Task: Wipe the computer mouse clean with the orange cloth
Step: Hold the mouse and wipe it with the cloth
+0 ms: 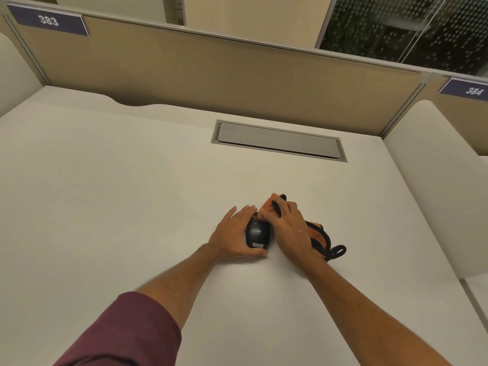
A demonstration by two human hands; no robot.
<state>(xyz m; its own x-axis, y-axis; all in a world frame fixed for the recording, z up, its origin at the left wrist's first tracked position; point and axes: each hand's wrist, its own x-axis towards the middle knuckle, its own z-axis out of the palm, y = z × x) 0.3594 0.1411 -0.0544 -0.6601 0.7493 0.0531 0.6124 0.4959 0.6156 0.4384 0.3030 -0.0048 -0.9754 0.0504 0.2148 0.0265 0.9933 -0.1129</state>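
Note:
A dark computer mouse (257,233) with a small white label rests on the white desk (132,194). My left hand (233,233) cups it from the left, thumb under its near end. My right hand (289,228) presses the orange cloth (269,205) against the mouse's far right side. More of the orange cloth (315,232) shows to the right of that hand. The mouse's black cable (330,249) lies coiled over the cloth on the right, and a short loop of it pokes out between my right fingers.
A grey cable hatch (278,140) is set into the desk beyond the hands. A tan partition (211,75) runs along the back with number plates 383 (48,21) and 384 (472,90). A white side divider (433,180) bounds the right.

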